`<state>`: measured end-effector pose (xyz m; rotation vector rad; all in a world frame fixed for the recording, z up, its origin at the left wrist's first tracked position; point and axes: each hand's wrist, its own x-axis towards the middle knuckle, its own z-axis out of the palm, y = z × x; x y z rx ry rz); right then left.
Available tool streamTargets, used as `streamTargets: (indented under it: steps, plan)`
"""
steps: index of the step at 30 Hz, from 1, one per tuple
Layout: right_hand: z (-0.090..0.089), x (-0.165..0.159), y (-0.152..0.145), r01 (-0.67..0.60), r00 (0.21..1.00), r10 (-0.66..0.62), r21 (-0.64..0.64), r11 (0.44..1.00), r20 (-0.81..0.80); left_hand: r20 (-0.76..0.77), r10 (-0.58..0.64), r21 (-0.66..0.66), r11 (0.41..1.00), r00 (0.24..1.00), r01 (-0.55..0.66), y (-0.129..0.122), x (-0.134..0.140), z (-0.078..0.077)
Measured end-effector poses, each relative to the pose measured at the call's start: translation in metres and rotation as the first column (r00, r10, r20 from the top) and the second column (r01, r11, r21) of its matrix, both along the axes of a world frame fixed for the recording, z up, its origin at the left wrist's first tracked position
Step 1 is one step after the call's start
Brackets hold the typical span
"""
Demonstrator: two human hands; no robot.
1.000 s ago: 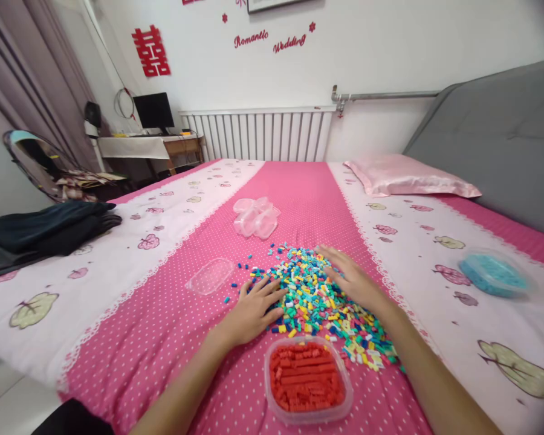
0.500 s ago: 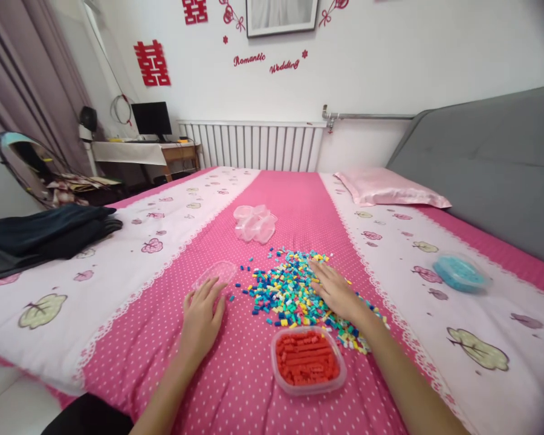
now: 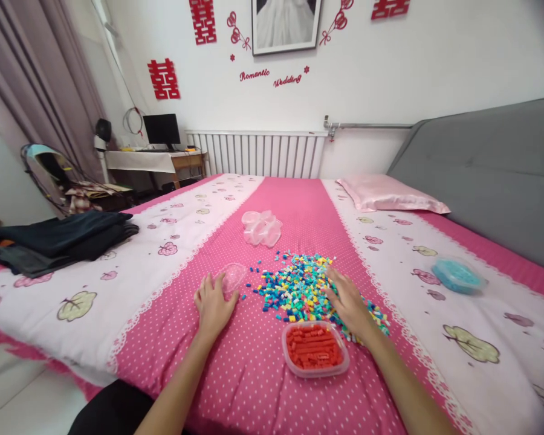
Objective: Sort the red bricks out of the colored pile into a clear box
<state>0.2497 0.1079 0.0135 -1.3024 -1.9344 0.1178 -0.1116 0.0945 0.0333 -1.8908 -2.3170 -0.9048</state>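
Small plastic building bricks in blue, teal, yellow and other colours lie in a loose pile (image 3: 299, 287) on the pink bedspread. My right hand (image 3: 350, 305) rests over the pile's right side, palm down, thumb apart from the fingers; what lies under the palm is hidden. Left of the pile, my left hand (image 3: 214, 308) is open, fingertips at the near edge of a clear plastic lid (image 3: 234, 277). I cannot tell whether they touch it. A clear tub (image 3: 315, 373) in front of the pile holds red bricks (image 3: 315, 345), several of them joined in rows.
Clear empty containers (image 3: 262, 229) sit beyond the pile. On the right stands a lidded tub of light blue pieces (image 3: 457, 275). A pink pillow (image 3: 390, 193) lies by the grey headboard (image 3: 485, 151). Folded dark clothes (image 3: 68, 238) are on the left.
The camera view has tilted up and shifted left. My right hand has drawn slightly back toward me over the pile. My left hand stays beside the lid, its fingers slightly more spread.
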Motion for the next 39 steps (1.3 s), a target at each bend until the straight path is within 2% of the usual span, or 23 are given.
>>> streamTargets:
  steps: [4,8,11,13,15,17,18,20,23,26,29,34,39]
  plan:
    - [-0.006,0.010,-0.042,0.132,0.981,-0.118,0.081,0.988,-0.153,-0.027,-0.060,-0.108,0.993,0.998,0.057,0.015,-0.001,0.008]
    - [-0.013,0.002,-0.063,0.112,0.976,-0.095,0.077,0.991,-0.195,0.016,-0.032,-0.119,0.992,0.999,0.034,0.023,-0.002,0.017]
    - [-0.014,0.000,-0.064,0.098,0.966,-0.080,0.063,0.993,-0.244,0.073,-0.031,-0.081,0.996,0.997,0.037,0.009,0.006,0.025]
    - [-0.013,0.002,-0.065,0.099,0.952,-0.078,0.056,0.994,-0.297,0.108,-0.151,-0.053,0.986,0.983,0.158,-0.014,0.020,0.033]
    - [-0.010,0.005,-0.069,0.090,0.933,-0.067,0.049,0.995,-0.352,0.173,-0.432,0.033,0.901,0.885,0.433,-0.042,0.040,0.042]
    - [-0.005,0.004,-0.076,0.075,0.917,-0.053,0.041,0.996,-0.396,0.137,-0.626,0.004,0.775,0.768,0.632,-0.069,0.065,0.051]
    - [-0.003,0.001,-0.081,0.066,0.906,-0.047,0.029,0.997,-0.420,0.108,-0.684,-0.018,0.725,0.722,0.689,-0.079,0.076,0.054]
    - [0.002,-0.009,-0.091,0.034,0.870,-0.046,-0.033,0.999,-0.492,0.061,-0.742,-0.079,0.663,0.668,0.744,-0.091,0.094,0.058]
    - [0.006,-0.032,-0.105,-0.083,0.763,-0.068,-0.202,0.976,-0.643,0.008,-0.763,-0.155,0.637,0.646,0.755,-0.095,0.106,0.055]
    - [0.004,-0.050,-0.110,-0.161,0.774,-0.031,-0.244,0.956,-0.633,-0.018,-0.778,-0.202,0.619,0.629,0.759,-0.094,0.107,0.048]
    - [-0.003,-0.058,-0.112,-0.141,0.795,-0.022,-0.220,0.965,-0.606,-0.027,-0.788,-0.221,0.605,0.616,0.765,-0.095,0.108,0.044]
    - [-0.019,-0.059,-0.115,-0.073,0.739,-0.129,-0.269,0.961,-0.662,-0.024,-0.779,-0.221,0.616,0.627,0.756,-0.097,0.113,0.039]
    - [-0.024,-0.063,-0.116,-0.062,0.697,-0.180,-0.308,0.949,-0.694,-0.089,-0.774,-0.203,0.630,0.627,0.749,-0.098,0.110,0.022]
